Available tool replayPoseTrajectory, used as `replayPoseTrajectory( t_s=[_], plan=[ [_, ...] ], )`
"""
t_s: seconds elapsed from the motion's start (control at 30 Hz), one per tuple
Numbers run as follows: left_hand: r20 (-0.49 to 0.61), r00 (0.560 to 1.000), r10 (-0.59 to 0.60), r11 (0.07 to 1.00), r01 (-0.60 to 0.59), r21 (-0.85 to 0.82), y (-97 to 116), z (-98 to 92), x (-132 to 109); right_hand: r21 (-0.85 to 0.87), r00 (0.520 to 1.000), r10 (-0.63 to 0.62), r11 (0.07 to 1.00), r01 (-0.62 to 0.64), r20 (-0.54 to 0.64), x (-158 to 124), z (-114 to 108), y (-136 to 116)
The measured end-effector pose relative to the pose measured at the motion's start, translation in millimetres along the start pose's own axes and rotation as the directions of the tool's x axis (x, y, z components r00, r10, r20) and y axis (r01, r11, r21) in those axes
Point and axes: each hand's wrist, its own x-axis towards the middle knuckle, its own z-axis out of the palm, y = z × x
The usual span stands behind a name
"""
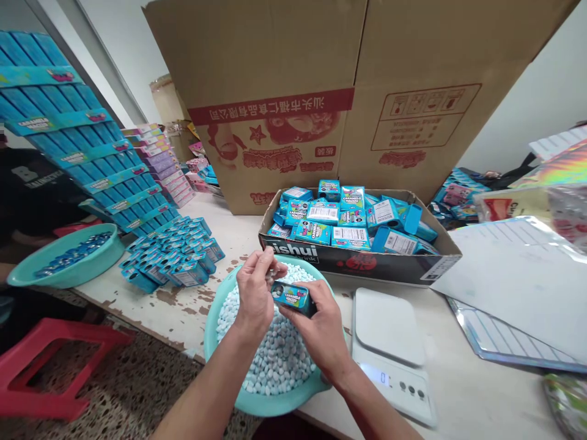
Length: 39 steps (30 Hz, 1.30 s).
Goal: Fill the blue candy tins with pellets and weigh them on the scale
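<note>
My right hand [316, 327] grips a small blue candy box [290, 294] over a teal basin [220, 318] filled with pale blue-white candies [279, 354]. My left hand [254, 293] is closed in a pinch at the box's open end, with something small and shiny between its fingertips that I cannot name. Both hands hover above the candies.
A shallow cardboard tray [367, 263] of blue boxes lies behind the basin, with a big carton [321, 104] further back. A white digital scale [389, 351] sits to the right. Filled blue boxes [174, 253] are piled at the left, beside another teal basin [64, 256] and stacked display packs [87, 140]. A red stool [55, 366] stands below.
</note>
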Motion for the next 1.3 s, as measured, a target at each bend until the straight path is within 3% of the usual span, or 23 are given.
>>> replayPoseTrajectory(
  t_s=[0.13,0.53,0.67,0.73,0.8,0.83,0.9,0.97,1.03,1.17,1.3],
  plan=[
    [0.002,0.999,0.042,0.999,-0.042,-0.01,2.3,0.1,2.0,0.001,1.0,0.001,1.0,-0.001,0.003,2.4,1.0,-1.9],
    [0.015,1.0,-0.003,1.0,0.003,0.004,4.9,0.9,2.8,0.065,0.998,0.065,0.996,-0.065,0.013,4.4,2.9,1.2],
    [0.003,0.999,0.049,0.999,-0.049,0.017,10.3,-8.6,9.0,0.139,0.994,0.107,0.985,-0.105,-0.008,2.1,-12.5,-2.3],
    [0.04,0.998,0.044,0.979,-0.051,0.198,8.4,-23.3,12.7,0.194,0.992,0.119,0.975,-0.11,-0.034,-1.3,-31.3,-2.6],
    [0.158,0.987,-0.006,0.831,-0.083,0.55,1.0,-44.1,13.8,0.201,0.988,0.126,0.974,-0.107,-0.084,-5.8,-55.6,1.0],
    [0.227,0.973,-0.039,0.69,-0.138,0.711,-4.6,-55.5,13.0,0.182,0.984,0.129,0.978,-0.106,-0.12,-8.2,-68.4,4.7],
    [0.338,0.937,-0.09,0.411,-0.274,0.869,-18.2,-77.1,8.5,0.125,0.971,0.142,0.985,-0.12,-0.191,-12.8,-93.1,16.3],
    [0.388,0.911,-0.141,0.256,-0.345,0.903,-31.9,-93.2,1.3,0.064,0.955,0.161,0.987,-0.15,-0.248,-16.2,-113.9,32.0],
    [0.419,0.882,-0.215,0.164,-0.39,0.906,-43.1,-101.9,-6.8,0.01,0.938,0.177,0.983,-0.182,-0.297,-17.9,-129.0,49.9],
    [0.505,0.816,-0.282,-0.031,-0.534,0.845,-55.5,-103.6,-19.0,-0.015,0.916,0.198,0.976,-0.217,-0.35,-18.4,-142.2,85.8],
    [0.541,0.798,-0.267,-0.144,-0.588,0.796,-59.8,-101.6,-22.2,0.014,0.905,0.234,0.969,-0.245,-0.354,-23.4,-146.4,110.7]
  ],
)
